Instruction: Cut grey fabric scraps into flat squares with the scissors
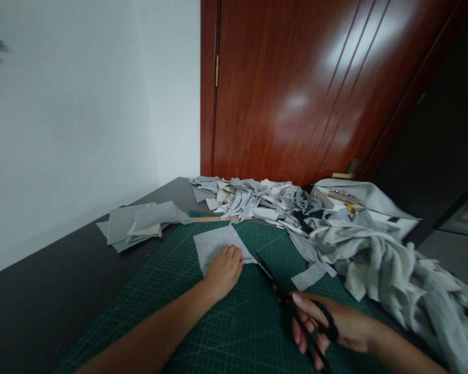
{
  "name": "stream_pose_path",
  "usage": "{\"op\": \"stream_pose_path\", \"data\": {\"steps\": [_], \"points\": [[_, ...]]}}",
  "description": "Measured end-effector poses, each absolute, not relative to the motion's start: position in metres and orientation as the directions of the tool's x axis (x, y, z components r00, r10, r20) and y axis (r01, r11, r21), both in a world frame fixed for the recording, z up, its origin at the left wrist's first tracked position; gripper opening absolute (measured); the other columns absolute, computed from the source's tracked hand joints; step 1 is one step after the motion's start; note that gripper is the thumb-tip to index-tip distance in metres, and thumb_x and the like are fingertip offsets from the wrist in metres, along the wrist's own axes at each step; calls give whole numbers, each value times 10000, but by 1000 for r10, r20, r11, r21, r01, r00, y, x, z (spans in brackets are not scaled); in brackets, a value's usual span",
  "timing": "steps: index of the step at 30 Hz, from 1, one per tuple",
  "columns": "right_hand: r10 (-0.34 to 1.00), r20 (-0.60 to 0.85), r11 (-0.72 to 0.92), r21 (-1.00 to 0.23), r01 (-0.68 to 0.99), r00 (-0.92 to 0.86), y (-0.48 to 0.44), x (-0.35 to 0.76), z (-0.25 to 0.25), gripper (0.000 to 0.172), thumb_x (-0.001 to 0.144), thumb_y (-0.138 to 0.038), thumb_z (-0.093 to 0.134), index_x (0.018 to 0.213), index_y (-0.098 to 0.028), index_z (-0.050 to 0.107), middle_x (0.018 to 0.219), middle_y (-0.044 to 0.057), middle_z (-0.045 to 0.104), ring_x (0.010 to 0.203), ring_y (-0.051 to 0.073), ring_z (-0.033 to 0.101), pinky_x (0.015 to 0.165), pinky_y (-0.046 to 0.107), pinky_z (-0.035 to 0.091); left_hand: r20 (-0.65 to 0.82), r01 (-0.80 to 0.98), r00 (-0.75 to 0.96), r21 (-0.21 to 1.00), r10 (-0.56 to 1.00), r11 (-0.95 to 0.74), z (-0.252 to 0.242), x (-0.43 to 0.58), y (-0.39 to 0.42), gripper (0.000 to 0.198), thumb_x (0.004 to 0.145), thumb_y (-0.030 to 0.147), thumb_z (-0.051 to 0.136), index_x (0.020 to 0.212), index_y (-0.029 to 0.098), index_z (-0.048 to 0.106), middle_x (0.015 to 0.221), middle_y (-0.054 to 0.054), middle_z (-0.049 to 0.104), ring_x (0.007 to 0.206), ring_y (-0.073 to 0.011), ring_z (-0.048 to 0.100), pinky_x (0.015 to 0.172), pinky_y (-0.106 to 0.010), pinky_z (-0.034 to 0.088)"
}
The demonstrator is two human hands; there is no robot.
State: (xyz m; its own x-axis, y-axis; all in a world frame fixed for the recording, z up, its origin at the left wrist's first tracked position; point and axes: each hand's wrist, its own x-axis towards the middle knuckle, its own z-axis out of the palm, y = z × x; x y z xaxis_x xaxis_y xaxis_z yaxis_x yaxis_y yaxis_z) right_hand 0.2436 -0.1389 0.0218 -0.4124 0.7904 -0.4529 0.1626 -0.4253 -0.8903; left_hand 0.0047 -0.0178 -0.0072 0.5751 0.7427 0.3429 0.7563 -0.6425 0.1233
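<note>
My left hand [225, 271] has its fingers closed over the right part of a light grey fabric piece [212, 244], pressing it on the green cutting mat [253, 332]. In my right hand [315, 322] is a pair of black scissors [275, 285], with fingers through the handles. The blade tips point up and left and meet the right corner of the fabric beside my left hand. Whether the tips have fabric between them is too blurred to tell. A narrow grey fabric strip [309, 276] lies on the mat to the right of the scissors.
Stacked grey fabric pieces [140, 223] lie on the dark table [62, 296] at left. A heap of fabric scraps [257, 200] spreads along the back. Crumpled grey fabric [390, 270] and a white box [405, 226] stand at right. Behind are a white wall and a brown door [273, 93].
</note>
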Motion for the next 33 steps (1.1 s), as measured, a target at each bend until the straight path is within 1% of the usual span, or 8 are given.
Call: {"op": "stream_pose_path", "data": {"steps": [4, 8, 12, 14, 20, 23, 28, 33], "points": [[768, -468, -474, -875, 104, -436, -148, 239, 20, 643, 766, -783, 500, 909, -157, 525, 706, 67, 665, 556, 151, 660, 438, 221, 538, 332, 765, 574, 109, 749, -634, -8, 6, -17, 138, 969, 155, 419, 980, 164, 556, 1017, -89, 594, 983, -240, 552, 872, -369, 470], [768, -456, -471, -878, 87, -449, -151, 234, 20, 663, 748, -784, 525, 905, -140, 540, 711, 80, 670, 567, 158, 661, 444, 226, 532, 329, 764, 580, 96, 745, -638, -8, 6, -17, 187, 981, 145, 380, 978, 152, 567, 1019, -101, 594, 981, -243, 553, 879, -374, 463], [765, -469, -478, -873, 100, -441, -145, 230, 22, 667, 730, -800, 524, 844, -143, 535, 700, 70, 657, 555, 159, 648, 441, 256, 543, 350, 749, 583, 119, 734, -652, -9, 6, -19, 103, 947, 175, 485, 991, 140, 571, 1037, -106, 591, 1001, -259, 544, 872, -386, 466], [763, -477, -474, -872, 124, -437, -141, 229, 23, 674, 729, -807, 516, 824, -140, 535, 696, 65, 648, 546, 154, 639, 441, 260, 543, 352, 748, 577, 133, 737, -650, -9, 5, -20, 108, 928, 212, 538, 1003, 142, 571, 1047, -102, 589, 1016, -266, 537, 872, -391, 465], [781, -472, -448, -880, 159, -408, -133, 228, 25, 664, 706, -818, 526, 818, -164, 509, 637, 7, 601, 484, 122, 589, 419, 248, 536, 349, 737, 585, 149, 733, -659, -8, 4, -21, 207, 887, 310, 624, 1012, 155, 568, 1056, -83, 583, 1039, -271, 524, 882, -387, 453], [784, -481, -455, -876, 163, -393, -131, 227, 28, 645, 699, -810, 549, 799, -176, 485, 609, -21, 573, 463, 99, 562, 427, 252, 552, 351, 729, 591, 154, 727, -667, -8, 4, -21, 195, 885, 284, 624, 1020, 155, 567, 1055, -83, 581, 1044, -268, 524, 882, -382, 450], [786, -493, -454, -870, 193, -373, -127, 226, 32, 653, 653, -817, 588, 800, -200, 436, 595, -56, 530, 448, 81, 520, 394, 217, 523, 351, 725, 596, 153, 722, -672, -9, 4, -21, 146, 898, 228, 589, 1022, 154, 567, 1069, -94, 587, 1048, -265, 530, 884, -380, 459], [791, -478, -434, -878, 199, -381, -123, 228, 34, 595, 707, -766, 597, 795, -206, 418, 594, -72, 496, 444, 65, 477, 383, 195, 502, 352, 725, 592, 160, 725, -670, -8, 4, -21, 141, 899, 232, 584, 1018, 159, 564, 1071, -97, 593, 1057, -269, 536, 891, -392, 471]]}}
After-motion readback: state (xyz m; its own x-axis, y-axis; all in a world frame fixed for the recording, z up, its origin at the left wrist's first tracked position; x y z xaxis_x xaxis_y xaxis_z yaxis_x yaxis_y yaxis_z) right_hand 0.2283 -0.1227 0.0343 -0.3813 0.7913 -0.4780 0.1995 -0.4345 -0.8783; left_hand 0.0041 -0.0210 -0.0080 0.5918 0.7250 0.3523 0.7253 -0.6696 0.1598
